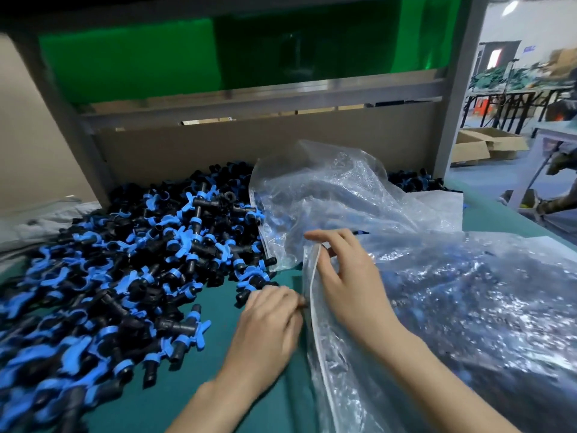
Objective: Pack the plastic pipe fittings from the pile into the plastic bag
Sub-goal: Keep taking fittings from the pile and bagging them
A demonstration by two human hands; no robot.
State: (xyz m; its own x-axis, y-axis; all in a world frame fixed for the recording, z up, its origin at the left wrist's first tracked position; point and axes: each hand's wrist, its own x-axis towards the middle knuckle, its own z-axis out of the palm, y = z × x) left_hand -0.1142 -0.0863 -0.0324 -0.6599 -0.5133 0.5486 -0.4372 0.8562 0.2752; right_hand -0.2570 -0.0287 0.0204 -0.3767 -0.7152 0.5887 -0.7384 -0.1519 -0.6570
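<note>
Right hand (346,276) holding plastic bag (321,354), fittings (487,307) inside

Your left hand (268,320) curls, fingertips together, just below your right hand (346,276), which pinches the plastic bag (468,307) edge, pointer finger straight.

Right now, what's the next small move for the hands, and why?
Probably pull the rim apart to open the mouth wider. The right hand holds the plastic bag by its rim, the left hand is curled against that same edge, though its grip is blurred, and the pile of fittings lies just left of it.
</note>
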